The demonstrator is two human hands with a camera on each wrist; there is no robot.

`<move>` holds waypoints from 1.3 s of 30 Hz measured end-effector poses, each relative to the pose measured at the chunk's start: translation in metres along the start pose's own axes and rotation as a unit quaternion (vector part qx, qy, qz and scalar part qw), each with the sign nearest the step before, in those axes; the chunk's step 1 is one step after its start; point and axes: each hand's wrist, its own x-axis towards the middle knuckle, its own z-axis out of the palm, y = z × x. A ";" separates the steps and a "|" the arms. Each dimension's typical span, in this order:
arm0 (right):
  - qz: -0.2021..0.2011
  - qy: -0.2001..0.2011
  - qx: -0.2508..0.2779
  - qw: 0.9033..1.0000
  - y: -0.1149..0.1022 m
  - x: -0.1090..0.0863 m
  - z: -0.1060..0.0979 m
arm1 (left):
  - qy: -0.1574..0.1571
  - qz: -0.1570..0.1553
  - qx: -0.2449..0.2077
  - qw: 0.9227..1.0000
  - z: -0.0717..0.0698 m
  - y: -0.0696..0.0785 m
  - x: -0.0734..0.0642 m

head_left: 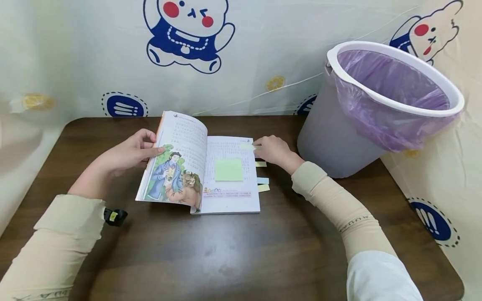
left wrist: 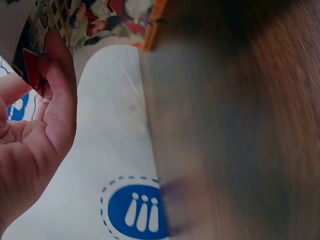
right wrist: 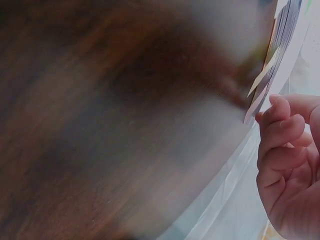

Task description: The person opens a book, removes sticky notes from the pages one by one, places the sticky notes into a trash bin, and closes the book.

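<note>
An open book (head_left: 233, 200) lies on the table, its left-hand pages raised at a slant. My left hand (head_left: 126, 152) grips the raised outer edge, thumb on the illustrated page (head_left: 169, 175) and fingers behind. From below, the left wrist view shows this hand (left wrist: 50, 115) against the colourful cover (left wrist: 102, 22). A green sticky note (head_left: 229, 169) is stuck on the right page. At that page's upper right edge, my right hand (head_left: 276, 151) pinches a pale sticky tab (head_left: 246, 146). Fingers of the right hand (right wrist: 290, 155) are curled beside the page edge in the right wrist view.
More coloured index tabs (head_left: 262, 181) stick out from the book's right side. A grey waste bin (head_left: 320, 133) with a purple liner (head_left: 395, 121) stands behind the right hand. Behind the dark wooden table (head_left: 211, 259) hangs a printed white curtain (head_left: 263, 37).
</note>
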 end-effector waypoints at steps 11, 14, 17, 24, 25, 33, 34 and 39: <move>-0.017 -0.042 -0.076 0.996 -0.004 -0.009 0.001 | -0.008 -0.040 0.057 0.998 -0.012 -0.016 -0.009; -0.040 -0.039 -0.080 0.995 -0.007 -0.015 0.001 | -0.004 -0.055 0.086 0.995 -0.011 -0.019 -0.010; -0.059 -0.050 -0.080 0.994 -0.011 -0.023 0.004 | -0.007 -0.070 0.111 0.991 -0.009 -0.023 -0.014; -0.070 -0.055 -0.117 0.989 -0.020 -0.037 0.010 | -0.018 -0.073 0.172 0.982 -0.001 -0.022 -0.021; -0.070 -0.056 -0.120 0.989 -0.020 -0.039 0.012 | -0.018 -0.071 0.184 0.980 0.000 -0.021 -0.022; -0.109 -0.060 -0.120 0.985 -0.019 -0.049 0.018 | -0.022 -0.072 0.250 0.965 0.011 -0.020 -0.017; -0.109 -0.065 -0.120 0.985 -0.018 -0.049 0.018 | -0.021 -0.070 0.260 0.963 0.013 -0.020 -0.016; -0.102 -0.089 -0.137 0.981 -0.013 -0.051 0.017 | -0.002 -0.057 0.311 0.949 0.023 -0.016 -0.011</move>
